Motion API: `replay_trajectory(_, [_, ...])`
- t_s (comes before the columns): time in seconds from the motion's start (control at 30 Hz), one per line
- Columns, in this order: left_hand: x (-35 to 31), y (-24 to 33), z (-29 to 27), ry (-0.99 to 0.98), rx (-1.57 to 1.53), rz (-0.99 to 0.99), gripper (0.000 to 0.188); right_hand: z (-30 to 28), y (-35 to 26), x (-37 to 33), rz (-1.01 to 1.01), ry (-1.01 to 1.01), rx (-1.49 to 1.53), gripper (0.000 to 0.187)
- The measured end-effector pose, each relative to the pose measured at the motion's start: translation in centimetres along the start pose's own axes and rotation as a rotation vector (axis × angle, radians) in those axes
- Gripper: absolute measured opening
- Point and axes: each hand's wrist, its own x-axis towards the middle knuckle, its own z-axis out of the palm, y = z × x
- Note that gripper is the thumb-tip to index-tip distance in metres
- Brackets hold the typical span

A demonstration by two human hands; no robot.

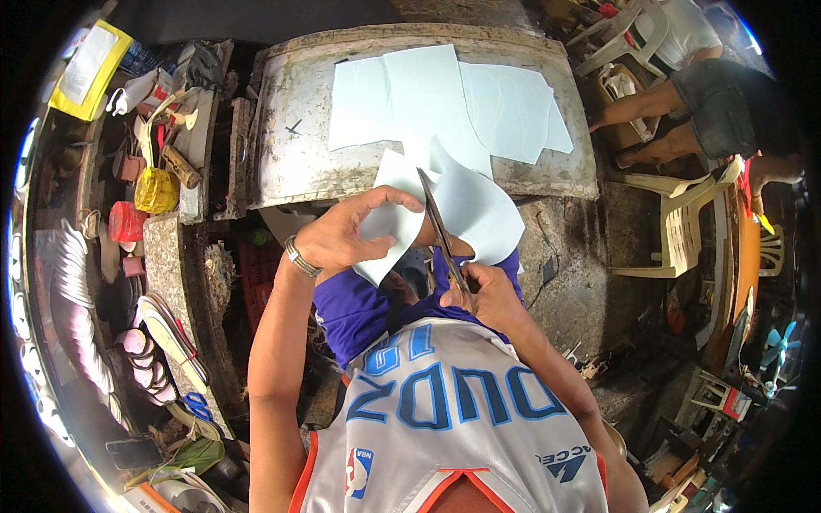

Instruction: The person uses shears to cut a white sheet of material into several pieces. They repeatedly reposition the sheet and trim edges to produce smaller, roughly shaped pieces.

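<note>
Right grip point(483, 292) is closed around the handles of the dark, long-bladed metal scissors point(441, 229), whose blades point toward 11 o'clock. Left grip point(352, 229) has its thumb and forefinger spread over the pale white, thin, curled sheet point(483, 205); its other fingers are hidden, so I cannot tell if they pinch the sheet from below.

This sheet seems very light and flexible, because it bends upward in a soft curve without support. I would judge it a little slippery and easy to crease, so it is better to take it near its outer edge, with flat fingers, and away from the blades. The scissors look stiff and heavier; the handles are the safe place to hold.

Seen from the left grip, the sheet begins directly under the finger and thumb, and its broad curled part is at 3 o'clock. Seen from the right grip, this same part is at 12 o'clock, with the blades passing between it and the left grip. Further away, at 1 o'clock from the left grip, flat white cut pieces point(423, 90) lie on the worn, whitish worktop point(286, 167).
</note>
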Motion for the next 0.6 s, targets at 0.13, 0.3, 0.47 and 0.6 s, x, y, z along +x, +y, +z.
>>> replay_trajectory(0.13, [-0.1,-0.3,-0.3,-0.020,-0.003,0.006,0.055,0.1,0.2,0.0,0.009,0.008,-0.019,0.049])
replay_trajectory(0.3, [-0.2,-0.8,-0.7,-0.036,0.013,0.026,0.056,0.1,-0.2,-0.1,-0.001,0.000,-0.034,0.047])
replay_trajectory(0.47, [-0.3,-1.0,-0.9,-0.045,0.000,0.024,0.057,0.0,-0.9,-0.5,0.015,-0.009,-0.032,0.044])
replay_trajectory(0.6, [-0.3,-1.2,-0.9,-0.041,-0.026,0.016,0.057,0.0,-0.8,-0.5,0.027,-0.014,-0.008,0.044])
